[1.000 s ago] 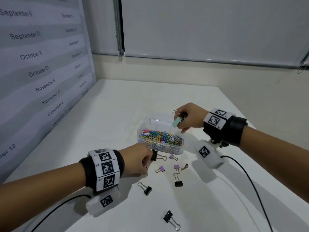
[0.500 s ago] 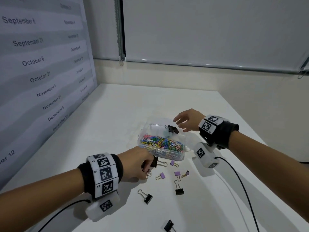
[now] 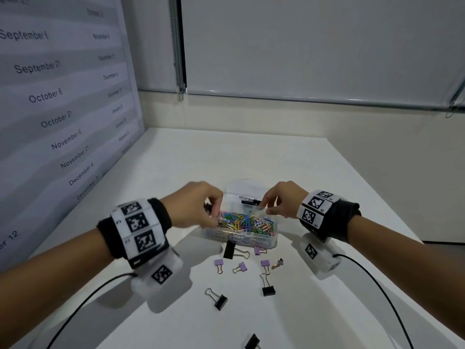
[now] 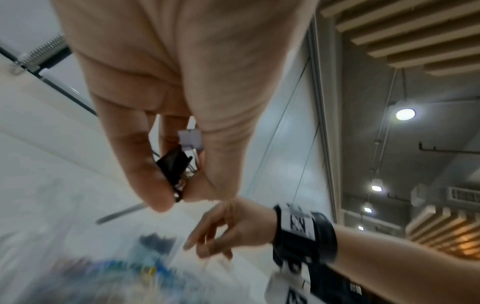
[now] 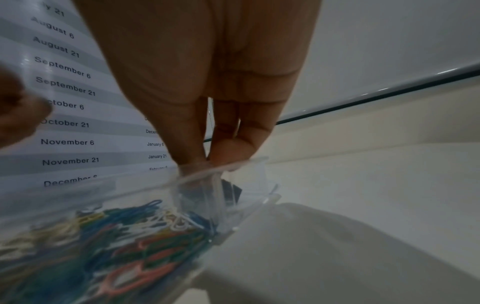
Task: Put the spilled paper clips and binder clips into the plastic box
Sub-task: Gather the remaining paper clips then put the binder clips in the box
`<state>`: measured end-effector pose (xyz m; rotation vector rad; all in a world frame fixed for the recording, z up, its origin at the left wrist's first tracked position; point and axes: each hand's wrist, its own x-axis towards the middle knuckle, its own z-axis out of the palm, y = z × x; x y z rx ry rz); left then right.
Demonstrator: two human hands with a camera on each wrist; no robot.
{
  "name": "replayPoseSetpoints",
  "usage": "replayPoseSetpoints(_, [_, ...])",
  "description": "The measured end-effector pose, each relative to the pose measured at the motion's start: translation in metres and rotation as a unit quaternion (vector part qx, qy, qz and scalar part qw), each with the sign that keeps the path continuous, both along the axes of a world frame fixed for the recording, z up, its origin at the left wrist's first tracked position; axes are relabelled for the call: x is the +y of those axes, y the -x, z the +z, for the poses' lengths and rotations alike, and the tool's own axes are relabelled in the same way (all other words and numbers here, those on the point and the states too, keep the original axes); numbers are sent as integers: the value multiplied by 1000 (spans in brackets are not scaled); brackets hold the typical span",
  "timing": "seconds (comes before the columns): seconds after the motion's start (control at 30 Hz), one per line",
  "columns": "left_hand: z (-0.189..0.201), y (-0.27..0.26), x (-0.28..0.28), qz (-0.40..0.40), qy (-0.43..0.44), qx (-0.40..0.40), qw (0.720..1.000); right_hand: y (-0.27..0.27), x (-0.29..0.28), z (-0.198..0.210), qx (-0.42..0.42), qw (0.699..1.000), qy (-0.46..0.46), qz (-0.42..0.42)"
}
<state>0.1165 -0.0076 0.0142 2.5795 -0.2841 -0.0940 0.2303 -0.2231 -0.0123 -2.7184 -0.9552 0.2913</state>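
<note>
The clear plastic box (image 3: 273, 239) sits mid-table, its near compartment heaped with colored paper clips (image 3: 245, 221). A black binder clip (image 3: 250, 202) lies in the far compartment. My left hand (image 3: 214, 212) hovers over the box's left end. It pinches a black binder clip (image 4: 172, 164) and a pale purple one (image 4: 189, 138). My right hand (image 3: 264, 209) pinches the box's right rim (image 5: 233, 169) between thumb and fingers. Several binder clips lie on the table in front of the box, among them a black one (image 3: 229, 249) and purple ones (image 3: 219, 263).
More black binder clips (image 3: 268, 289) (image 3: 220, 301) (image 3: 252, 341) lie nearer to me. A small gold clip (image 3: 278, 262) lies at the right of the group. A calendar wall (image 3: 50, 96) borders the white table (image 3: 176, 159) on the left. Cables trail from both wrists.
My left hand rose from the table with binder clips and moved over the box. My right hand let its clips fall into the box, then took hold of the rim.
</note>
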Motion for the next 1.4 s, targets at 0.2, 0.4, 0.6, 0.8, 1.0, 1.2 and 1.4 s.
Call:
replayPoseSetpoints(0.2, [23,-53,-6,48,77,-38,995,17,-4,5,-59,998,3,-11])
replayPoseSetpoints(0.4, [-3,-94,-21,83,66,-23,994,56,-16,15,-67,997,21,30])
replayPoseSetpoints(0.6, [-10,-100,-10,100,59,53,992,83,-35,4,-35,995,69,58])
replayPoseSetpoints(0.8, [8,-63,-9,27,18,60,998,90,-36,-13,8,994,85,62])
replayPoseSetpoints(1.0, [-6,2,-13,-76,-102,185,974,91,-25,-22,51,993,86,64])
replayPoseSetpoints(1.2, [-37,24,-16,-129,-153,162,966,99,-11,-23,86,990,80,85])
replayPoseSetpoints(1.4, [-44,34,-33,-148,-166,186,957,113,-11,-29,112,983,59,131])
